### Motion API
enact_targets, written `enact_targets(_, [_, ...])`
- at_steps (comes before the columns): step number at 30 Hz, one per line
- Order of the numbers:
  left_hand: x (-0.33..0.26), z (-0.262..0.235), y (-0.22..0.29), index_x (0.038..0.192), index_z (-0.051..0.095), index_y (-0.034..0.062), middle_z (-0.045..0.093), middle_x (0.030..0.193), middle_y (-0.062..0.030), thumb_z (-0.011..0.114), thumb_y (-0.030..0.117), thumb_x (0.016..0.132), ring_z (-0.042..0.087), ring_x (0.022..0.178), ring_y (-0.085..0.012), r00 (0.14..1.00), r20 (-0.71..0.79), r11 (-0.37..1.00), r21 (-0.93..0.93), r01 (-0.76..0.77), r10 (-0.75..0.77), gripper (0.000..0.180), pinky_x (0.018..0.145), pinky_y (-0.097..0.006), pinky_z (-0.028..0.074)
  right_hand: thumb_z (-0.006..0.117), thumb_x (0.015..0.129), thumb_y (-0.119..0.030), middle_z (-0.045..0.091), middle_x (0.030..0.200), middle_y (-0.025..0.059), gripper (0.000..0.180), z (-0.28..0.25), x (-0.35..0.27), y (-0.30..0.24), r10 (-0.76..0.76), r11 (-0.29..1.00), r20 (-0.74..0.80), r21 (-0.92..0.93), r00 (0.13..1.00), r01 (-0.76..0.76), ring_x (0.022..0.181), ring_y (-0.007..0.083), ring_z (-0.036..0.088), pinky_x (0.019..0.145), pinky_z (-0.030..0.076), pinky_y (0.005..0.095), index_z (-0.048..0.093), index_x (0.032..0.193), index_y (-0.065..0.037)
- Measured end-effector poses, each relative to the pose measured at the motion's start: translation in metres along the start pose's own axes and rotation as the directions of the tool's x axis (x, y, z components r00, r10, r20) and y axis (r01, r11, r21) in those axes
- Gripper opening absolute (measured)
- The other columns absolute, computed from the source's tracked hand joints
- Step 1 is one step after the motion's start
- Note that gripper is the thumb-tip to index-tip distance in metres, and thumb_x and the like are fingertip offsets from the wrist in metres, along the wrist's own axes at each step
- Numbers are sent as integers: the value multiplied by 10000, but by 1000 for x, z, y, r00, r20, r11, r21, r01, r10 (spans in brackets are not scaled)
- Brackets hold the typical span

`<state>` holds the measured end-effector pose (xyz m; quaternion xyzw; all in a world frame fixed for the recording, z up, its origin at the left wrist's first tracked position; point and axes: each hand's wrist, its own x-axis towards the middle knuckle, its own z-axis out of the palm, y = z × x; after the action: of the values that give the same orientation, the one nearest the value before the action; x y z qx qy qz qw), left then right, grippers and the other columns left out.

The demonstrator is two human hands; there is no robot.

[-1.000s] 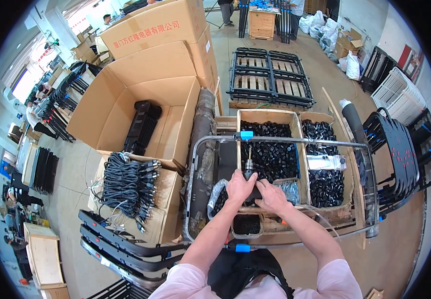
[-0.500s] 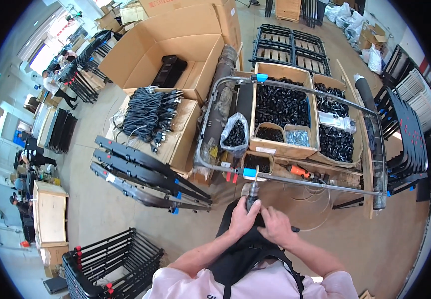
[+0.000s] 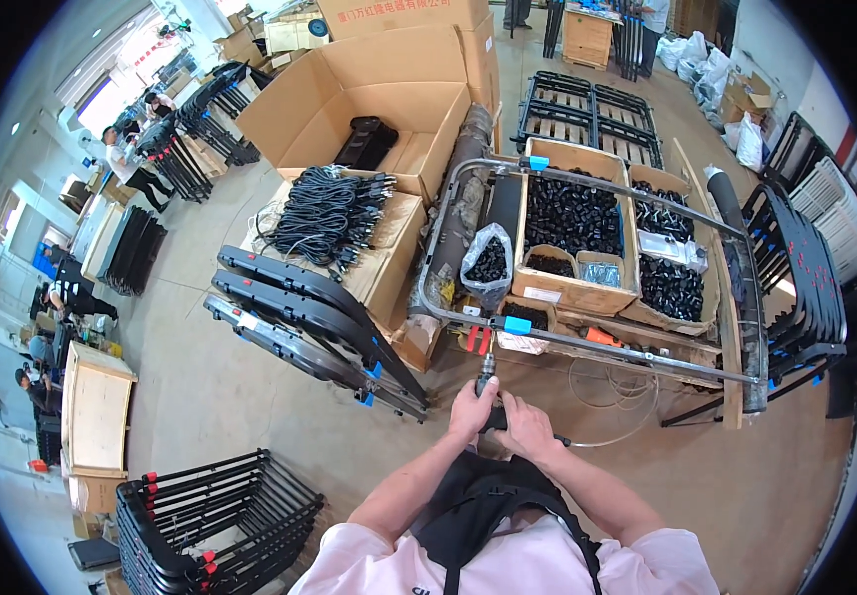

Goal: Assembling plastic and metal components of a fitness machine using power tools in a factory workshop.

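Drill [image 3: 489,369] held in both hands, its bit pointing up at the near bar of a metal frame [image 3: 646,357]; whether the tip touches, I cannot tell. From the left, black racks [image 3: 166,543] stand on the floor, then black cables [image 3: 321,220] lie heaped on a cardboard box [image 3: 395,266]. Left hand [image 3: 473,409] is clamped on the drill's body; right hand [image 3: 529,426], just beside it, is clamped on the rear part, fingers partly hidden. Farther right lies an orange tool [image 3: 602,336].

Left hand [image 3: 472,411] curled, right hand [image 3: 527,426] close beside, forearms [image 3: 410,480] angled inward
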<state>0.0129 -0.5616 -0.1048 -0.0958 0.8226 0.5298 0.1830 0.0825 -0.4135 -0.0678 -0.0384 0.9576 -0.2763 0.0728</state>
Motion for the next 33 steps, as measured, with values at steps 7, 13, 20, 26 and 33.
enact_targets(7, [8, -9, 4, 1036, 703, 6, 745, 1001, -254, 613, 645, 986, 726, 1005, -422, 998, 61, 997, 74, -36, 31, 646, 904, -497, 541, 817, 771, -300, 696, 1160, 233, 751, 1, 3, -6, 9, 1000, -44, 16, 999, -9, 1039, 412, 721, 900, 591, 494, 522, 1377, 31])
enact_targets(13, [10, -14, 7, 1082, 694, 0, 746, 1027, -270, 622, 647, 979, 720, 1044, -443, 996, 76, 994, 93, -48, 41, 659, 921, -505, 540, 842, 761, -259, 730, 1058, 262, 826, 10, 6, -4, 47, 998, 16, 31, 999, -48, 987, 438, 732, 872, 588, 524, 450, 1434, 17])
enact_targets(20, [18, -13, 8, 1150, 661, 3, 737, 1082, -300, 626, 644, 978, 710, 1083, -468, 996, 83, 991, 126, -31, 21, 664, 939, -519, 539, 849, 745, -254, 737, 998, 274, 885, 11, 14, -3, 26, 998, -33, 54, 999, -24, 944, 436, 741, 845, 594, 518, 421, 1465, 33])
enact_targets(26, [22, -11, 14, 1137, 660, 0, 736, 1080, -305, 624, 642, 983, 710, 1079, -470, 994, 111, 991, 132, -23, 8, 661, 943, -519, 538, 863, 737, -274, 741, 991, 269, 924, 9, 16, 0, 35, 999, -54, 38, 998, -33, 934, 429, 744, 843, 597, 513, 411, 1483, 30])
enact_targets(33, [36, -8, 5, 1081, 679, 16, 744, 979, -213, 638, 602, 1000, 732, 972, -365, 996, 86, 995, 99, -29, 20, 593, 882, -455, 546, 854, 743, -254, 720, 1039, 248, 848, -7, 22, -13, 92, 995, -9, 45, 996, -91, 984, 425, 727, 874, 586, 512, 459, 1444, 11])
